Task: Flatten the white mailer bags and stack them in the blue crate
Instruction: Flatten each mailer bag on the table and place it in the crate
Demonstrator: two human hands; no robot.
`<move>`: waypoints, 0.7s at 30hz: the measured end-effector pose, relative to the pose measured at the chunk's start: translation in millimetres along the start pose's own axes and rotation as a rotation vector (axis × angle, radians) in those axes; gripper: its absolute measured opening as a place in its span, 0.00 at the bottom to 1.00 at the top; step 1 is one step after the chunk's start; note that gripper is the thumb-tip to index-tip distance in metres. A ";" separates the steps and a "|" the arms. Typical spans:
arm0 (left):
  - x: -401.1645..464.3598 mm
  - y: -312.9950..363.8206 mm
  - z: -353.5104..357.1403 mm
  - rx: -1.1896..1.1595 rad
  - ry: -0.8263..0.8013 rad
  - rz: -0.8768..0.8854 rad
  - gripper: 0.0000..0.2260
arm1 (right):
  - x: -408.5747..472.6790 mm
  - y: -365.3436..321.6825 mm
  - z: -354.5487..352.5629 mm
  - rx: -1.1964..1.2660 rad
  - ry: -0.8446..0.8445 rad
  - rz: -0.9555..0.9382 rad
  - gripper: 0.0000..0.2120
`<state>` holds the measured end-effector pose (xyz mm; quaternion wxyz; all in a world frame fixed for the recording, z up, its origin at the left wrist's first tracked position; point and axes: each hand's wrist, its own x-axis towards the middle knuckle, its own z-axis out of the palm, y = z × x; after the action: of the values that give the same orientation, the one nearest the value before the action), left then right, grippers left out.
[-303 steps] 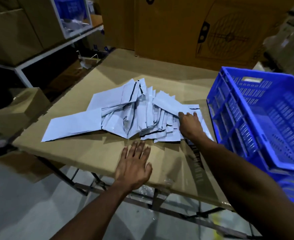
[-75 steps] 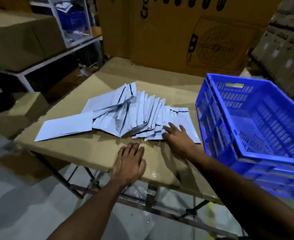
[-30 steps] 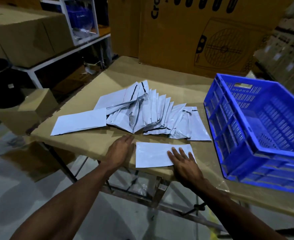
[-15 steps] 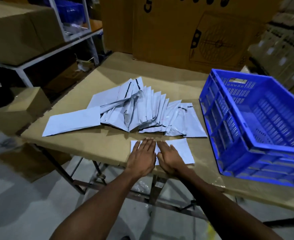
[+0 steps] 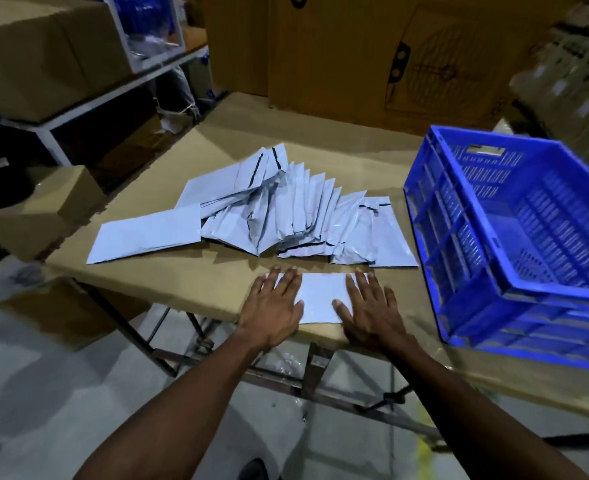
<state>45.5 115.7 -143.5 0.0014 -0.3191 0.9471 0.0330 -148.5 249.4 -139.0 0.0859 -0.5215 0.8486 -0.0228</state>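
Single mailer bag (image 5: 322, 296): white, lying flat at the near edge of the table, lower centre of the frame; long side running left to right.
Left hand (image 5: 274, 308): palm down on the left end of the single mailer bag, fingers straight and slightly spread, pressing it to the table; nothing gripped.
Right hand (image 5: 371, 311): palm down on the right end of the same bag, fingers straight and a little fanned, thumb lying on the white surface; nothing gripped.
Pile of mailer bags (image 5: 286, 216): centre of the frame, just beyond the hands; many white bags overlapping in a fan, several creased or puffed, some showing dark strips along an edge.
Outlying bag (image 5: 147, 235): flat, at the left end of the pile, its right end touching the heap.
Blue crate (image 5: 476, 237): right of the frame, perforated walls, standing on the table just beside the pile; no bags seen in the visible part of its inside.
Table (image 5: 189, 282): brown cardboard-coloured top on a metal frame.
Cardboard boxes (image 5: 355, 46): large, upper centre, behind the table.
Shelf (image 5: 88, 105): white, upper left, carrying another carton.
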 end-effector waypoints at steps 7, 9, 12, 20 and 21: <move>-15.1 -19.8 -1.6 0.024 -0.041 -0.065 0.37 | -1.1 -19.0 -9.9 -0.064 0.031 -0.009 0.37; -14.2 -18.5 -1.7 0.031 -0.042 -0.071 0.37 | 6.2 -43.2 -12.1 -0.029 0.082 -0.171 0.37; -16.1 -20.5 -1.9 0.040 -0.043 -0.067 0.38 | 16.5 -65.8 -5.9 0.035 -0.022 -0.244 0.40; -14.3 -23.1 -3.1 0.011 -0.095 -0.044 0.36 | 11.3 7.0 0.1 0.030 -0.022 -0.021 0.31; -14.0 -23.7 -4.3 0.005 -0.108 -0.041 0.35 | 9.5 12.1 -1.5 0.043 -0.046 0.004 0.31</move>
<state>71.1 105.1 -140.3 0.0541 -0.3361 0.9391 0.0477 -163.6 246.3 -140.2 0.1165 -0.5182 0.8468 -0.0290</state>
